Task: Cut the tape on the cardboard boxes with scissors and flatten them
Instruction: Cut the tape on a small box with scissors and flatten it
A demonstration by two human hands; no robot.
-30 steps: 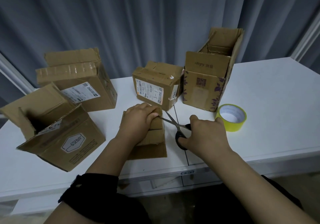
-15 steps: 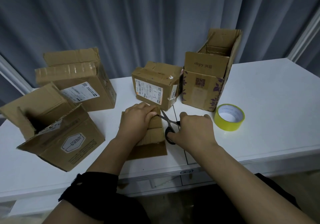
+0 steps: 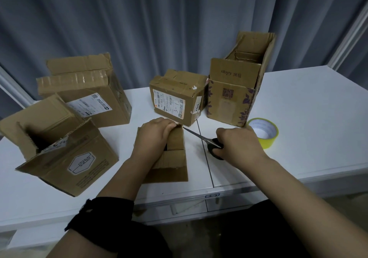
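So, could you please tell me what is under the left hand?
The left hand grips a small cardboard box lying on the white table. Whether tape lies beneath the palm cannot be seen.

A plain indoor room, home or office unclear: a white desk (image 3: pixel 318 122) backed at 12 o'clock by grey curtains (image 3: pixel 159 18), labelled shipping boxes (image 3: pixel 173 90) from 9 to 1 o'clock, yellow tape roll (image 3: pixel 267 141) at 3 o'clock
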